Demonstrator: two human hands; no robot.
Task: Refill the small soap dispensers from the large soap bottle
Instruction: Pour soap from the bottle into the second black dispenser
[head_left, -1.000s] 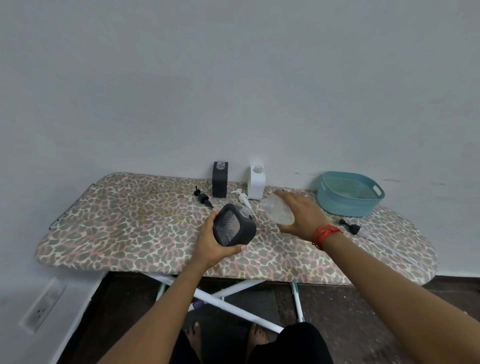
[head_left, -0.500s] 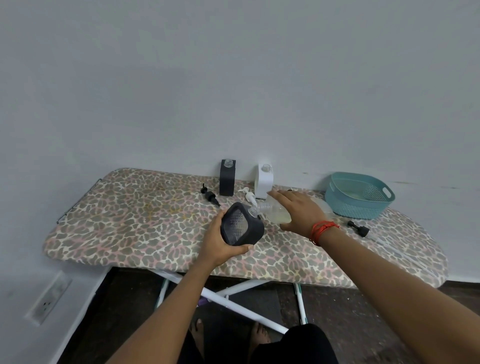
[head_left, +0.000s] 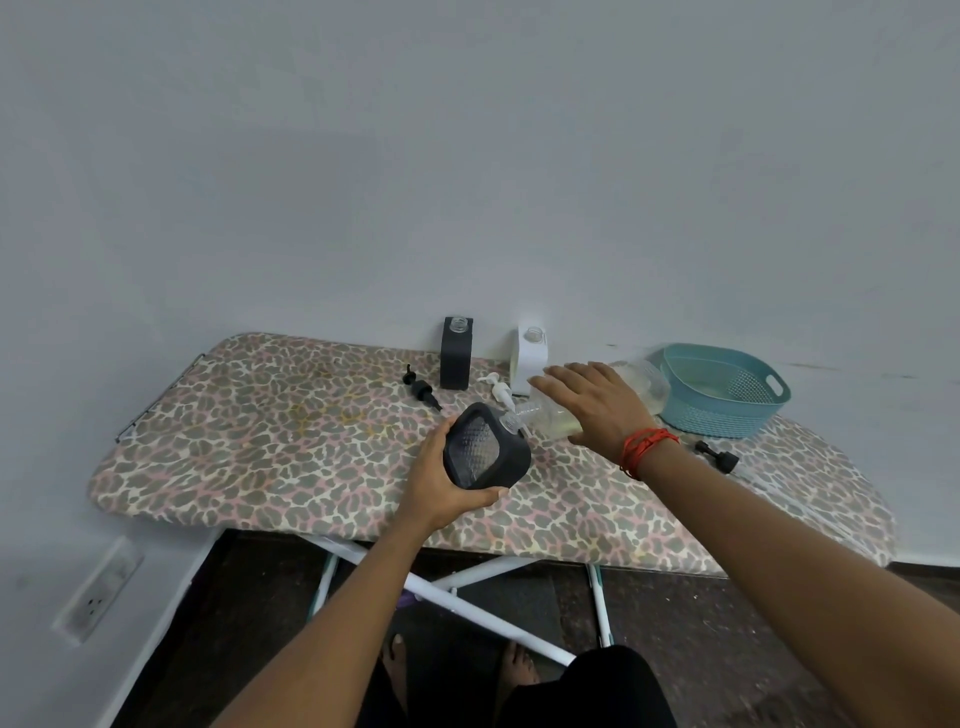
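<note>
Ironing board (head_left: 270, 447): black dispenser (head_left: 456, 361), teal basket (head_left: 722, 418)

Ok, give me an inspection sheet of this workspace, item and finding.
Surface: leopard-print ironing board on crossed legs.
Job's things: large bottle tilted, neck at the mouth of the dark dispenser; black dispenser and white dispenser upright, uncapped, at the back.
Clutter: black pump, white pump and third pump lying loose; teal basket.
Hands: left hand holds the dark dispenser; right hand grips the large bottle.
Cables: nothing seen.
Surroundings: wall socket low left.

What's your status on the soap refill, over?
Left hand grips dark dispenser, tilted. Right hand holds large soap bottle, neck at dispenser's mouth. Loose white pump lies just behind, not blocking.
</note>
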